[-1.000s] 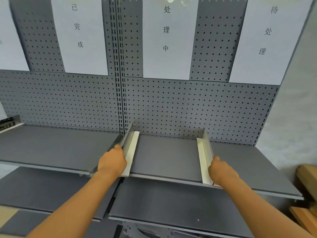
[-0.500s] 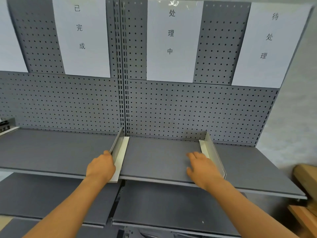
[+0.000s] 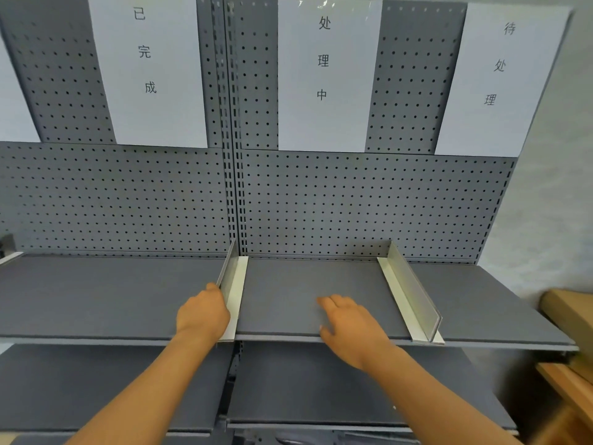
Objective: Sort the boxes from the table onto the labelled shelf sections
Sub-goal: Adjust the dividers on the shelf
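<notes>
- The left hand (image 3: 202, 313) is gripping the left divider (image 3: 231, 284) on the shelf (image 3: 305, 293).
- The right hand (image 3: 348, 326) is lying flat, fingers straight, on the middle section, holding nothing.
- No boxes are showing.

light: even, soft, bright, no hard shadows | glare: tape on centre paper sheet (image 3: 329, 75), top of frame | distortion: wide-angle bowing at edges | blur: lower right corner soft
</notes>
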The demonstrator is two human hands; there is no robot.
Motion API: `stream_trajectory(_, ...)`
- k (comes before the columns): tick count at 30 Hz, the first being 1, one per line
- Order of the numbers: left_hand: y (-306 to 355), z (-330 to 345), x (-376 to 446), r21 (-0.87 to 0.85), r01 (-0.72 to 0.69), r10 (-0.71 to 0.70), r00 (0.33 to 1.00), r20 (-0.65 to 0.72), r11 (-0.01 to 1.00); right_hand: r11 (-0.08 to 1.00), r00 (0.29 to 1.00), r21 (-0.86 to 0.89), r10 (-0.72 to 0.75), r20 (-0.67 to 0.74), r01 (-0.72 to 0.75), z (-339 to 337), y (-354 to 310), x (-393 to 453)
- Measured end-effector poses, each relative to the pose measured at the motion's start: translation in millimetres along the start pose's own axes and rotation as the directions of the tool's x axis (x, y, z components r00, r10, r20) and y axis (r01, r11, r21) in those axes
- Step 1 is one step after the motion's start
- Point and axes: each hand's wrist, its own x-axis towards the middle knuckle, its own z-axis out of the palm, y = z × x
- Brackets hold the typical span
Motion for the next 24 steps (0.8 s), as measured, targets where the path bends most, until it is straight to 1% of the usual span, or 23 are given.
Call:
stream_trajectory(7, 0, 4, 3, 0.010, -0.055, 0.054, 0.998, 0.018, 0.998, 0.998, 0.998, 0.019, 0.064, 0.009, -0.065, 5, 0, -10)
stream_trajectory(11, 4, 1, -1, -0.007, -0.032, 0.032, 0.998, 0.049, 0.999, 0.998, 0.998, -0.005, 0.064, 0.001, -0.064, 1, -4, -11)
stream_trajectory(13, 2, -1, -1, -0.048, -0.036, 0.038, 0.998, 0.057, 0.998, 0.999, 0.999, -0.021, 0.049, -0.007, -0.050, -1, -5, -13)
stream_trajectory(17, -1, -9, -11, -0.194, -0.028, 0.044, 0.996, 0.077, 0.980, 0.997, 0.999, -0.072, 0.036, -0.009, -0.036, -2, -4, -14)
stream_trajectory(20, -12, -20, -28, -0.224, -0.019, 0.028, 0.999, 0.039, 0.974, 0.989, 0.999, -0.142, 0.053, 0.005, -0.052, -1, -9, -10)
stream_trajectory(23, -39, -32, -45, -0.196, -0.005, 0.004, 1.000, -0.004, 0.981, 0.989, 0.999, -0.146, 0.038, -0.017, -0.040, 0, -23, 1)
stream_trajectory(24, -50, -37, -50, -0.162, 0.002, -0.004, 1.000, -0.013, 0.987, 0.990, 0.999, -0.136, 0.023, -0.032, -0.027, -1, -32, 6)
